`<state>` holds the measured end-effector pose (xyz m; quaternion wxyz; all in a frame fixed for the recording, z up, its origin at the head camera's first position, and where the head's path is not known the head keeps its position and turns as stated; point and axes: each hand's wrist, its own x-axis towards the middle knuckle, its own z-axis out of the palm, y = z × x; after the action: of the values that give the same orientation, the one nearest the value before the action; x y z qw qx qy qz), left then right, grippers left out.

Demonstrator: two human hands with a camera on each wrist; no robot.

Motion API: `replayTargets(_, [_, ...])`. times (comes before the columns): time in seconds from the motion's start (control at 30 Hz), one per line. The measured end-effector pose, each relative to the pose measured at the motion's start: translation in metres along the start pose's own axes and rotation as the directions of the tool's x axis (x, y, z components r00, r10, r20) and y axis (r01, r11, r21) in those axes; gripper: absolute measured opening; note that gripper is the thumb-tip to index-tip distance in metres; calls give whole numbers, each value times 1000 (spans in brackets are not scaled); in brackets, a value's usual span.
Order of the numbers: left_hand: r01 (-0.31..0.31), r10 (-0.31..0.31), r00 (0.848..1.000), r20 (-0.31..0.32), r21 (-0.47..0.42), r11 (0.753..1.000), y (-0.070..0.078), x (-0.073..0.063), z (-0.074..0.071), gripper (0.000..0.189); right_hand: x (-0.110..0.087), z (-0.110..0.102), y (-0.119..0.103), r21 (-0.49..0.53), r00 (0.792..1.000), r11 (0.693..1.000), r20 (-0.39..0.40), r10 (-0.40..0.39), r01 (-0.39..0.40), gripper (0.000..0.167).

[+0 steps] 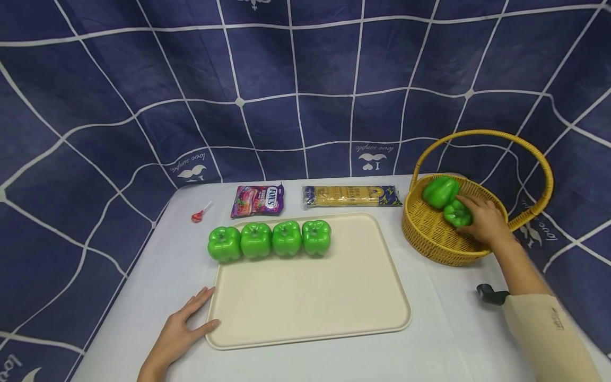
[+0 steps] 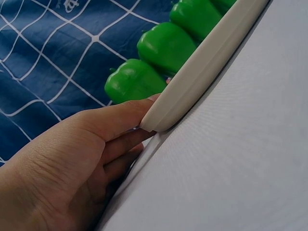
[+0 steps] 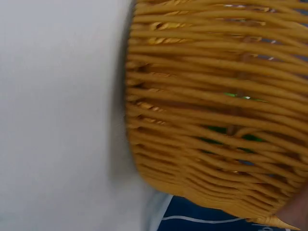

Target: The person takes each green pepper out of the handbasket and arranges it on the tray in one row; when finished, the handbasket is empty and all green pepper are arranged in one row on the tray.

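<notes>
My right hand [image 1: 486, 220] reaches into a yellow wicker basket [image 1: 434, 249], fingers and thumb around a green bell pepper [image 1: 457, 213]. Another green bell pepper [image 1: 441, 191] lies beside it in the basket. The right wrist view is filled by the basket's woven side [image 3: 216, 86], which hides the fingers. At the left edge of a cream tray [image 1: 310, 297], my left hand [image 1: 179, 331] touches the rim with fingers extended. Several green bell peppers [image 1: 287, 238] stand in a row along the tray's far side, the leftmost one [image 1: 224, 244] over its corner.
Behind the tray lie a purple Fox's candy bag [image 1: 258, 200] and a long yellow noodle packet [image 1: 350, 196]. A red lollipop [image 1: 197, 216] is at the far left of the white table [image 1: 444, 329]. The basket's tall handle [image 1: 482, 132] arches up; a blue checked cloth [image 1: 324, 63] hangs behind.
</notes>
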<state>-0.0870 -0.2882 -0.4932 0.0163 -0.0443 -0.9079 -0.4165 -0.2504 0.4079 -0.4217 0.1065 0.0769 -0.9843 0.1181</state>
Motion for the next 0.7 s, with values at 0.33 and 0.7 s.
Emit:
replayTargets(0.33, [8, -8, 1000, 2, 15, 1000, -4, 0, 1, 68, -19, -10, -33, 217, 994, 976, -89, 56, -35, 93])
replayTargets(0.7, [9, -9, 1000, 8, 3, 1000, -6, 1, 2, 68, -16, -16, -109, 390, 982, 920, -156, 109, -40, 91])
